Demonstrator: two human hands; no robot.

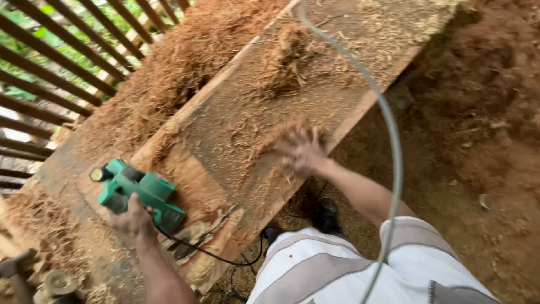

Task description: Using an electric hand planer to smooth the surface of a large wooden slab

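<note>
Two hands work on a plank (236,129): at seven o'clock, the left hand (134,217) grips a green planer (140,194); at center, the right hand (301,151), blurred, fingers spread wide, touches shavings (281,67) heaped toward twelve.

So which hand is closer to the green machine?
The left. The left hand grips the green machine at the near end of the plank. The right hand is apart from it, blurred among the wood shavings farther along.
</note>
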